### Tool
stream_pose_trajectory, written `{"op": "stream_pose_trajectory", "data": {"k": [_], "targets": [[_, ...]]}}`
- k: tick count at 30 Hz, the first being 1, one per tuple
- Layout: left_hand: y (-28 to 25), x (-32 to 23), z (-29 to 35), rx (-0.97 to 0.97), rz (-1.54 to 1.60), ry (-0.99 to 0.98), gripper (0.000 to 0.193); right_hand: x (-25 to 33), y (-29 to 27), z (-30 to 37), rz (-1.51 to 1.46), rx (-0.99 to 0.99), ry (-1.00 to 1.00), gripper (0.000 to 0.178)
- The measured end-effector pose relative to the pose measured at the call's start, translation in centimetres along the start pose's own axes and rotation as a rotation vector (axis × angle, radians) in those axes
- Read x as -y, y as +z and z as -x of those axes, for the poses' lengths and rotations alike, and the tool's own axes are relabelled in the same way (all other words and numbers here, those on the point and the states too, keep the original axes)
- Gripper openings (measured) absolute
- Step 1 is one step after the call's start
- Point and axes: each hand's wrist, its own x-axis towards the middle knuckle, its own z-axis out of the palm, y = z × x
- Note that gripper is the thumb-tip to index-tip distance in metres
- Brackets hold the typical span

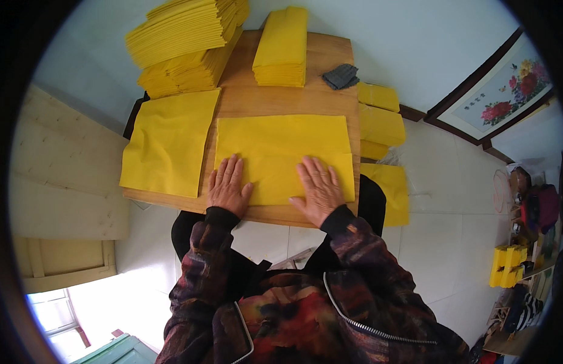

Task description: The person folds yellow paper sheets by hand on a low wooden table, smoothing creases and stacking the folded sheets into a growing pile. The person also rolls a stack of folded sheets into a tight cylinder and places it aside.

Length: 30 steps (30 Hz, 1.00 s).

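A yellow fabric sheet [284, 139] with a crease or edge running across its middle lies flat at the front of the wooden table. My left hand [228, 187] rests palm down on its near left corner, fingers stretched out. Toward its near right part, my right hand [318, 188] lies flat with the fingers slightly spread. Both hands press on the cloth and grip nothing. To the left, another yellow sheet [169, 142] is spread out, a little rumpled, partly past the table's left edge.
Tall stacks of folded yellow fabric [178, 36] stand at the back left. A smaller folded stack [281, 45] sits at the back middle of the wooden table [330, 48], beside a dark grey cloth [341, 77]. Yellow bundles [378, 124] are piled right of the table.
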Motion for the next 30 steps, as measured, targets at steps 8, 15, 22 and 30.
{"op": "stream_pose_trajectory", "data": {"k": [8, 15, 22, 30], "targets": [[-0.5, 0.4, -0.2, 0.046, 0.059, -0.004, 0.065, -6.8, -3.6, 2.3, -0.056, -0.100, 0.167, 0.080], [-4.1, 2.3, -2.0, 0.113, 0.056, 0.087, 0.073, -8.5, -6.0, -0.2, -0.135, -0.010, 0.058, 0.076], [-6.2, 2.2, -5.2, 0.301, -0.026, 0.175, 0.074, -7.6, -7.7, -2.7, 0.004, 0.222, 0.028, 0.078], [-5.5, 2.7, -9.0, 0.512, -0.068, 0.172, 0.062, -7.3, -8.6, -4.2, 0.081, 0.304, 0.062, 0.069]]}}
